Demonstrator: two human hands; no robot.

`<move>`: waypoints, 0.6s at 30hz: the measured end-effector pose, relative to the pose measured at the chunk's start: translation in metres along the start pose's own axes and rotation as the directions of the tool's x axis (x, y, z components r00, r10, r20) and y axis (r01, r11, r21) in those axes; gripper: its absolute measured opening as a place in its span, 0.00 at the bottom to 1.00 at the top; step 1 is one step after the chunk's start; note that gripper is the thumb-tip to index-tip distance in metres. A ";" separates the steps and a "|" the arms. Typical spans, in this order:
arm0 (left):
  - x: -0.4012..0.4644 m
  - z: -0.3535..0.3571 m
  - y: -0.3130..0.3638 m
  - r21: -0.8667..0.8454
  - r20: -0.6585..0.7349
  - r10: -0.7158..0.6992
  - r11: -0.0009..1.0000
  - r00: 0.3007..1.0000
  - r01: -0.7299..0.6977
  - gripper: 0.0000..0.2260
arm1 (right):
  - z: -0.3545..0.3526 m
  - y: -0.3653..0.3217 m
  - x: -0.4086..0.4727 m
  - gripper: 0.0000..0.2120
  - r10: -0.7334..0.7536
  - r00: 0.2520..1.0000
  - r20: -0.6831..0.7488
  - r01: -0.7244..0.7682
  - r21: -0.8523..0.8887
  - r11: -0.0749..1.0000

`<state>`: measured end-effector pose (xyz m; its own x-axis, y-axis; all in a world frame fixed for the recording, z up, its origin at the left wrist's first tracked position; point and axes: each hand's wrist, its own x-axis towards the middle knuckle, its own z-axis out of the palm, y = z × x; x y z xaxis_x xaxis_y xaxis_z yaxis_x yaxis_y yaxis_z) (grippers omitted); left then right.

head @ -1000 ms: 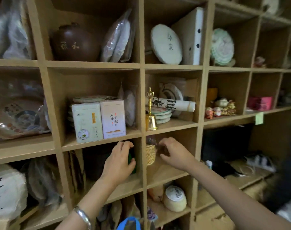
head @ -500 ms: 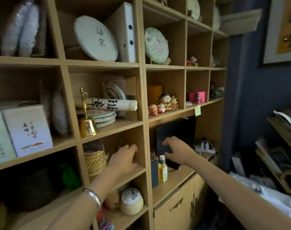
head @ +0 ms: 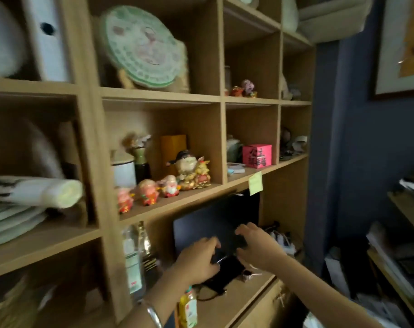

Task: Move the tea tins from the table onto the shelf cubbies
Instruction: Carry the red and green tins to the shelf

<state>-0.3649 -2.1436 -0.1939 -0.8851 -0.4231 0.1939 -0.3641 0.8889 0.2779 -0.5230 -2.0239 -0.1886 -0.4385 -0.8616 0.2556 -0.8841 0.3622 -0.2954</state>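
The wooden shelf unit (head: pixel 168 98) fills the view, its cubbies crowded. Both hands reach into the wide lower cubby. My left hand (head: pixel 198 262), with a silver bangle on the wrist, hovers with fingers apart over a flat black object (head: pixel 228 268) lying on the ledge. My right hand (head: pixel 258 247) is just to its right, fingers spread, in front of an upright black panel (head: pixel 208 226). Neither hand holds anything. The two pale tea tins seen earlier are out of frame to the left. The picture is motion-blurred.
Small red figurines (head: pixel 149 191) and a gold figurine (head: pixel 194 171) stand in the cubby above, with a white jar (head: pixel 123 172) and a yellow box (head: pixel 173 147). A pink box (head: pixel 257 155) sits further right. A yellow bottle (head: pixel 188 307) stands near my left forearm. Cluttered racks (head: pixel 404 233) line the right.
The view has swung right along the shelf. Both hands have left the middle cubbies and moved right into the wide lower cubby by the black panel.
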 end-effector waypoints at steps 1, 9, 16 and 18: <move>0.035 0.017 0.023 -0.002 0.030 0.032 0.999 0.999 -0.032 0.19 | -0.012 0.043 -0.002 0.21 0.068 0.998 -0.008 -0.068 -0.018 0.998; 0.205 0.108 0.255 -0.139 0.148 0.447 0.892 0.882 -0.429 0.15 | -0.113 0.286 -0.133 0.20 0.540 0.803 -0.252 -0.578 -0.109 0.809; 0.197 0.166 0.526 -0.257 0.205 0.853 0.520 0.480 -0.815 0.15 | -0.199 0.344 -0.339 0.20 0.806 0.384 -0.451 -0.913 -0.055 0.404; 0.175 0.182 0.595 -0.310 0.191 0.920 0.389 0.343 -0.868 0.14 | -0.218 0.339 -0.398 0.21 0.841 0.218 -0.495 -0.971 -0.025 0.237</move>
<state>-0.7887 -1.6568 -0.1656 -0.6942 0.7056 0.1425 0.7165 0.6581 0.2314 -0.6832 -1.4807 -0.1899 -0.9193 0.2929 0.2628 0.2125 0.9316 -0.2950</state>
